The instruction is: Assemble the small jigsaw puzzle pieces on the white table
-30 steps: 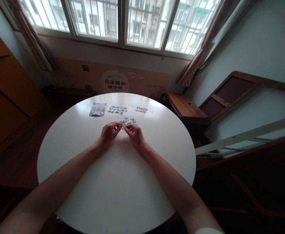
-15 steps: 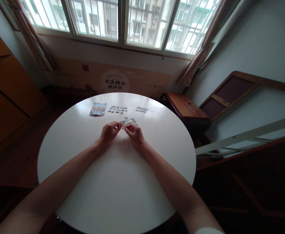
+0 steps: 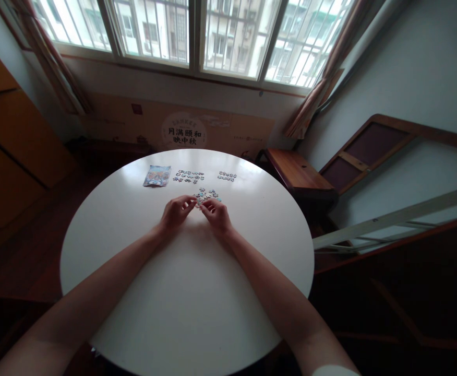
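A loose pile of jigsaw puzzle pieces [image 3: 208, 194] lies on the round white table [image 3: 197, 292]. At its near edge my left hand [image 3: 177, 210] is closed in a pinch on what looks like a small jigsaw puzzle piece. My right hand [image 3: 215, 213] faces it with thumb and fingers pinched together, also at a tiny piece. The fingertips of both hands almost meet, and they partly hide what they hold. Beyond the pile, more pieces lie in rows, one group [image 3: 189, 176] left of centre and a smaller group [image 3: 227, 176] to the right.
A colourful picture packet [image 3: 157, 176] lies at the table's far left. A wooden stool or bench [image 3: 301, 168] stands past the right rim, and an orange-brown cabinet [image 3: 13, 141] is at the left. Barred windows [image 3: 236, 36] line the far wall.
Hardly anything differs. The fingertips of both hands have shifted very slightly at the near edge of the pile; the rows of pieces and the packet are unmoved.
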Demonstrator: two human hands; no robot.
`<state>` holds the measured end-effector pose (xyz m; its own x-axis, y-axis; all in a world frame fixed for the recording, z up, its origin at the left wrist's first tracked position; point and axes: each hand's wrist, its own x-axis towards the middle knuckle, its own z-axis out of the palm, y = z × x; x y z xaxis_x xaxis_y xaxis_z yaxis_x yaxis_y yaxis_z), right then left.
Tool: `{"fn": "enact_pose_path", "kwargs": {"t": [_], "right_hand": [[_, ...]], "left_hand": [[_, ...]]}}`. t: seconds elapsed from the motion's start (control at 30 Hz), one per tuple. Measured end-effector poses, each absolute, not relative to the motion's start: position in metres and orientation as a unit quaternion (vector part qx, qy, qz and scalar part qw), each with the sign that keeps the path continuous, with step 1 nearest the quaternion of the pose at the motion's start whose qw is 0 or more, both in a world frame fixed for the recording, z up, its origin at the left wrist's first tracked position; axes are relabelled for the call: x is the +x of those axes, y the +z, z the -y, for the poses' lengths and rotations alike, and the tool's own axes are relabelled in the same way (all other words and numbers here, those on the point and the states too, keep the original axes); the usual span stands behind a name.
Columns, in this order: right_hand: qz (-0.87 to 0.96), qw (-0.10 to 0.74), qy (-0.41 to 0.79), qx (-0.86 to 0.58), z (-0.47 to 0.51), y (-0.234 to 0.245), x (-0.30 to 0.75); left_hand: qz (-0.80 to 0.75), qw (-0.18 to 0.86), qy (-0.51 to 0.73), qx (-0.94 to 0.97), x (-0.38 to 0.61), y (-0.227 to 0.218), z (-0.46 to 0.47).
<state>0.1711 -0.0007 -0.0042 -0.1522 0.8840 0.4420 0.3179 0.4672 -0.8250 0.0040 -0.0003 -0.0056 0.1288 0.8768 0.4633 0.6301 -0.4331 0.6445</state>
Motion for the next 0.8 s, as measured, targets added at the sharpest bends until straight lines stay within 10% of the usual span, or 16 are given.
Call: {"fn": "enact_pose_path", "kwargs": {"t": [0.8], "right_hand": [[0.693, 0.519, 0.258, -0.429, -0.0012, -0.0076, 0.1718]], "left_hand": [[-0.492, 0.155, 0.427, 0.743, 0.0068, -0.0041, 0.0009]]}}
